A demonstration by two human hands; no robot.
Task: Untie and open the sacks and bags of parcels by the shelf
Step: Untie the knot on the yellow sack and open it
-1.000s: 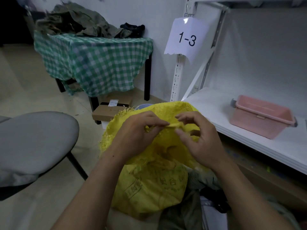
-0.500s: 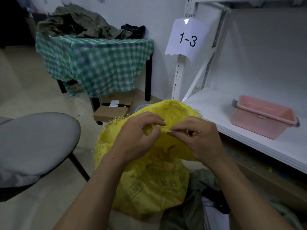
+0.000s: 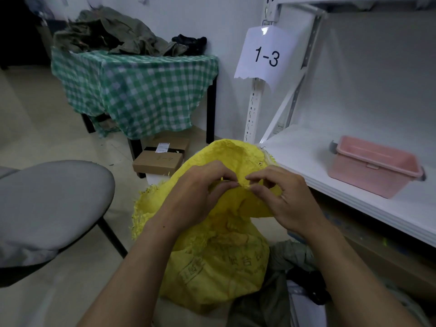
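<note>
1. Pinching the gathered top of the yellow sack (image 3: 212,267) with both hands, centre of the scene, just left of the white shelf (image 3: 306,159).
2. Left hand (image 3: 195,197): fingers (image 3: 219,168) curled, thumb and forefinger gripping a fold of the sack's neck.
3. Right hand (image 3: 287,204): fingers (image 3: 264,172) curled, tips pinching the same fold, right beside the left fingertips.
4. The sack sits upright. Its frayed mouth edge flops over to the left and far side, and there are printed marks on the near face. Cannot tell if a tie is there under the fingers.
5. A grey-green bag (image 3: 290,251) lies against the sack on its near right.
6. On the shelf board, right: pink bin (image 3: 375,166). A paper label (image 3: 264,55) reading "1-3" hangs on the upright.
7. Far left: counter (image 3: 141,90) under a green checked cloth, with a clothes pile (image 3: 113,34) on top.
8. A cardboard box (image 3: 158,161) is on the floor by the counter leg. A grey chair (image 3: 47,204) is at the left.
</note>
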